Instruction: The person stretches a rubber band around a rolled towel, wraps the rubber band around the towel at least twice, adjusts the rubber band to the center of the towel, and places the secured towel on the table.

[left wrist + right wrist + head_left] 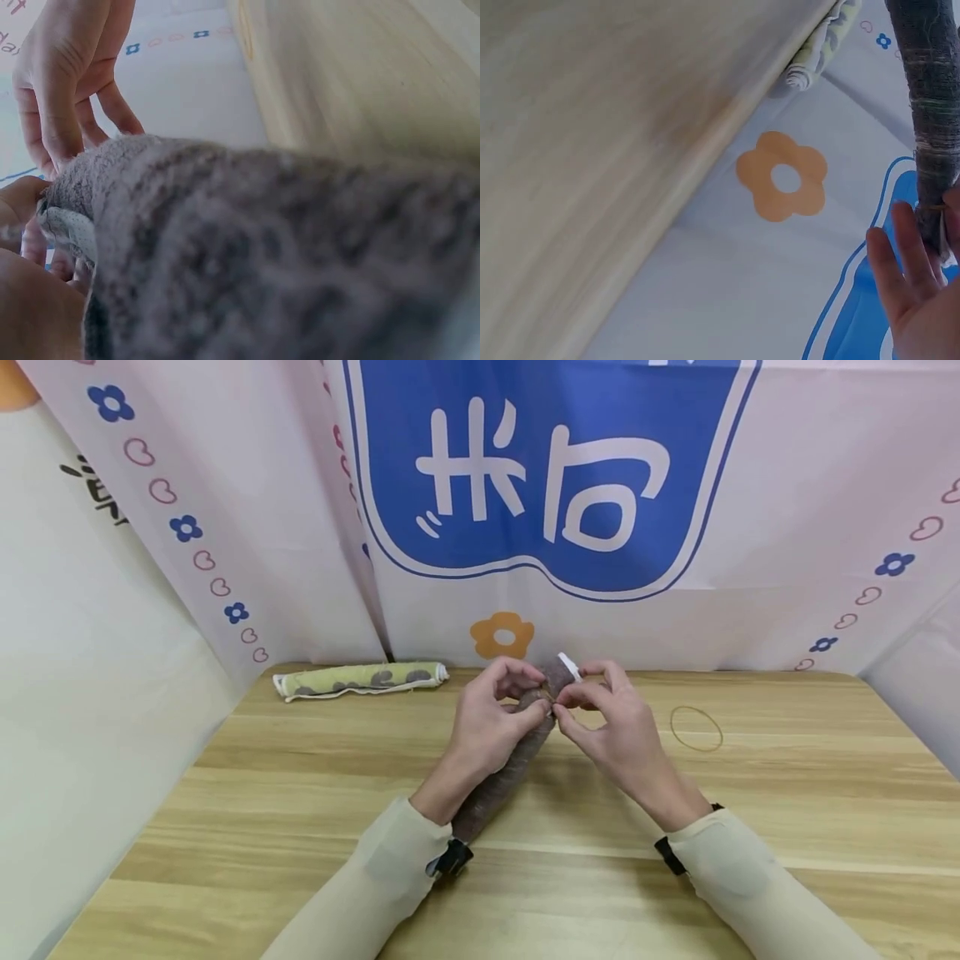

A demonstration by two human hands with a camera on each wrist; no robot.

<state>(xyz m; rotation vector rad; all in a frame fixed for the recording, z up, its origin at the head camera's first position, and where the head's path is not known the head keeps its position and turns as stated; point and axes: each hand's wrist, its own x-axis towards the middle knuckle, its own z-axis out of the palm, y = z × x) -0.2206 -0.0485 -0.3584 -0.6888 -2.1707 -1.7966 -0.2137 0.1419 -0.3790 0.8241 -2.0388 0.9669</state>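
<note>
A brown rolled towel [504, 781] slants up and away from the left forearm, its white-edged end [568, 667] beyond the fingers. My left hand [487, 714] grips the towel near that far end, thumb and fingers curled about it. From the other side my right hand [618, 727] pinches at a thin rubber band [931, 207] that sits round the towel. Exactly how the fingertips hold the band is partly hidden. In the left wrist view the towel's fuzzy brown surface [262, 232] fills much of the picture.
A yellow-green rolled towel [363, 678] with grey patches lies at the table's back left. Another rubber band [696, 728] lies flat on the wooden table [300, 860], right of the right hand. A printed cloth [810, 485] hangs behind the back edge.
</note>
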